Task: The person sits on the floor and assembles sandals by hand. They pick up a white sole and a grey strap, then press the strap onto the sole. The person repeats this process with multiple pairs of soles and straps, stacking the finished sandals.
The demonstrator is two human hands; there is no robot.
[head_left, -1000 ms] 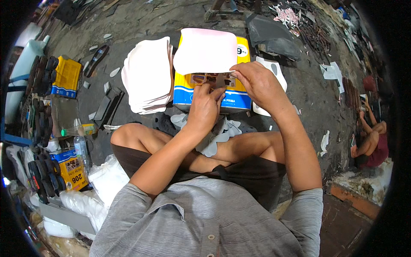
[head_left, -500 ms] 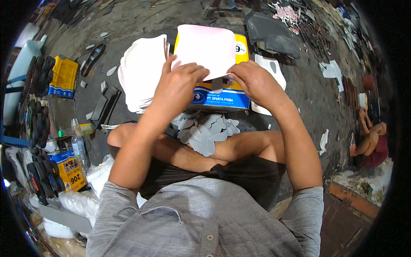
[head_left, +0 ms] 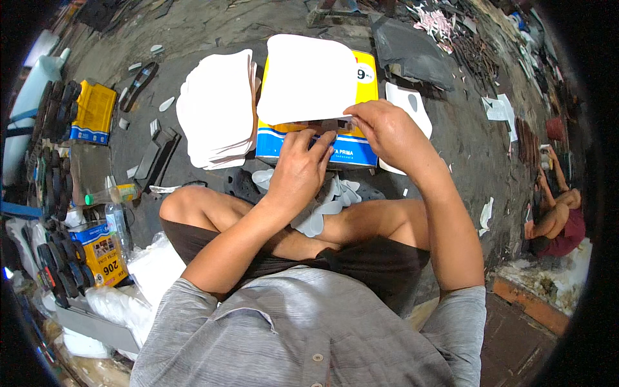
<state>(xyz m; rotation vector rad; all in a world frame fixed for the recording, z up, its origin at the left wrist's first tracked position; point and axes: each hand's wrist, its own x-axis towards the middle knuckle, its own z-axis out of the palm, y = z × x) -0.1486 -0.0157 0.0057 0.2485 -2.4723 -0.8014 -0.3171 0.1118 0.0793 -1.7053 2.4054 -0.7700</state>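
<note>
A white sheet [head_left: 309, 77] with rounded corners lies over the top of a yellow and blue box [head_left: 277, 143] in front of me. My right hand [head_left: 390, 132] pinches the sheet's near right corner between thumb and fingers. At the box's near edge, just below the sheet, is my left hand [head_left: 300, 164]; its fingers are bent and close together, and what they hold, if anything, is hidden. To the left of the box rests a stack of similar white sheets [head_left: 216, 109]. Small grey rounded cutouts [head_left: 313, 222] are heaped by my crossed legs, partly covered by my left hand.
Right of the box lies a white sheet with a hole [head_left: 412, 106]. A black sheet [head_left: 412, 55] is on the floor beyond. Bottles [head_left: 116, 219], yellow tins [head_left: 95, 113] and dark soles [head_left: 61, 258] crowd the left. Another person [head_left: 561, 219] sits far right.
My left hand has left the sheet's left side and come down and right to the box's near edge. The sheet now lies flatter; my right hand stays at its corner, slightly lower.
</note>
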